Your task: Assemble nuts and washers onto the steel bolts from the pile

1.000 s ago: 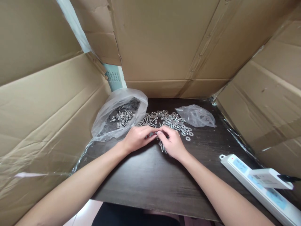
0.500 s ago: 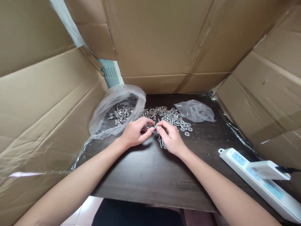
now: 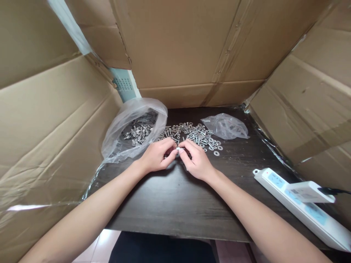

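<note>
Fingertips of both our hands meet on one small silver metal fastener (image 3: 177, 149), held just above the dark wooden surface (image 3: 175, 204) at the near edge of the scattered hardware; it is too small for us to tell whether it is a bolt, a nut or the two together. Our left hand (image 3: 156, 156) comes in from the left with thumb and forefinger pinched narrow on the piece, the other fingers curled under. Our right hand (image 3: 197, 161) comes in from the right, its thumb and forefinger closed on the same piece, knuckles up.

Just beyond our hands lies a loose heap of small silver bolts, nuts and washers (image 3: 193, 134), spread flat on the surface, with a few washers lying apart at its right edge. To the left of the heap, near our left hand, an open clear plastic bag (image 3: 128, 146) holds more silver bolts (image 3: 138, 131). To the right of the heap sits a smaller crumpled clear plastic bag (image 3: 226, 126), well apart from our fingers.

At the right edge of the surface a long white power strip (image 3: 287, 195) lies aslant, with a white adapter (image 3: 311, 191) plugged into it. Brown cardboard panels (image 3: 178, 47) stand around the surface on the left, back and right.
</note>
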`<state>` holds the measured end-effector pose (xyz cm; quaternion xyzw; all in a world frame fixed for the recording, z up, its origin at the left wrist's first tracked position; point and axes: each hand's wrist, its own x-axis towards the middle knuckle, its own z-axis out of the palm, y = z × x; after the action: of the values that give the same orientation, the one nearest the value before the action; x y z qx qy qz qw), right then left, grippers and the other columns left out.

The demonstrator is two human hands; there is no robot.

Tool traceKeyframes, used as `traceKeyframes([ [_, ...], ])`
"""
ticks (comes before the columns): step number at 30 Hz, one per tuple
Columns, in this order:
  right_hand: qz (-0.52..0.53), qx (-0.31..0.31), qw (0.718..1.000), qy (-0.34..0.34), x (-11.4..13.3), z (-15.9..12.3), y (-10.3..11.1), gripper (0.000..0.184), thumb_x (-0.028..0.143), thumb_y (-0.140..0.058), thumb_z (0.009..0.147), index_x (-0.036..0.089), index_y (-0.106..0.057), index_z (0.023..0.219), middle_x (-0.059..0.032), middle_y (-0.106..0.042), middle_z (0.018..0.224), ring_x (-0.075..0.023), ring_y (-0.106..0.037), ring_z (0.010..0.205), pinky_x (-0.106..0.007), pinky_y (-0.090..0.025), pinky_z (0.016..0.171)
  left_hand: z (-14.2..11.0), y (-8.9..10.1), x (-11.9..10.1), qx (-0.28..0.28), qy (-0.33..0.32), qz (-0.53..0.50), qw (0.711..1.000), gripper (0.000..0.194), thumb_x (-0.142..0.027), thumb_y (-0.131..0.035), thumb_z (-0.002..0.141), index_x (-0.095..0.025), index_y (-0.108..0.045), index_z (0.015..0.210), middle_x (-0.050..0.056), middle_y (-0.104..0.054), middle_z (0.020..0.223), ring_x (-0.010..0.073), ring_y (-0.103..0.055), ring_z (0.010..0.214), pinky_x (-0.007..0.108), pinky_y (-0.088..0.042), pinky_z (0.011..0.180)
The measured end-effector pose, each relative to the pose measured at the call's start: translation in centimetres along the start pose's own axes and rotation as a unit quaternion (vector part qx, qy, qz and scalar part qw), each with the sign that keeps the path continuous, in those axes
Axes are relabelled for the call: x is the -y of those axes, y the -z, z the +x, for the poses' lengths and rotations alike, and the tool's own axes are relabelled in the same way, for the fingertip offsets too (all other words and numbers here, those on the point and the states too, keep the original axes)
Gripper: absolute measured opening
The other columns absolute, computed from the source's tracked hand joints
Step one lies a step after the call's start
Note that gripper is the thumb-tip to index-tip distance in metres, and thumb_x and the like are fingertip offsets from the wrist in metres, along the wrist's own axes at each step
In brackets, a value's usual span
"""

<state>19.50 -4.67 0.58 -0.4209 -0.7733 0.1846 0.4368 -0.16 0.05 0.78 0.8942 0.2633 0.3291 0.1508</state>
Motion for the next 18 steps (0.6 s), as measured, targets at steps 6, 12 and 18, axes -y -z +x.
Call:
traceKeyframes([
  [6,-0.005,0.007,1.0,0.002,-0.13,0.05,0.11,0.015,0.022,-0.046,0.103,0.022,-0.055,0.092,-0.0046,-0.058,0.088,-0.0217,-0.057,0.081,-0.035,-0.045,0.074,0.04,0.17,-0.1,-0.002,-0.008,-0.002,1.0,0.019,-0.031,-0.049,0.101,-0.018,-0.059,0.093,0.003,-0.06,0.081,0.0159,-0.055,0.07,0.028,-0.044,0.063],
  [12,0.007,0.007,1.0,-0.004,0.07,0.09,0.13,0.016,0.022,-0.046,0.104,0.022,-0.056,0.092,-0.0047,-0.058,0.088,-0.0217,-0.057,0.082,-0.035,-0.045,0.075,-0.07,-0.02,0.03,-0.004,-0.018,0.009,1.0,0.016,-0.029,-0.049,0.101,-0.018,-0.059,0.094,0.004,-0.062,0.083,0.0167,-0.057,0.072,0.029,-0.044,0.065],
  [18,0.014,0.007,1.0,-0.012,0.07,0.07,0.04,0.017,0.023,-0.046,0.104,0.022,-0.056,0.091,-0.0046,-0.059,0.088,-0.0217,-0.057,0.082,-0.035,-0.045,0.076,-0.2,-0.16,-0.04,-0.009,-0.019,0.028,0.999,0.017,-0.029,-0.048,0.101,-0.018,-0.059,0.095,0.004,-0.062,0.083,0.0172,-0.058,0.072,0.029,-0.045,0.065],
])
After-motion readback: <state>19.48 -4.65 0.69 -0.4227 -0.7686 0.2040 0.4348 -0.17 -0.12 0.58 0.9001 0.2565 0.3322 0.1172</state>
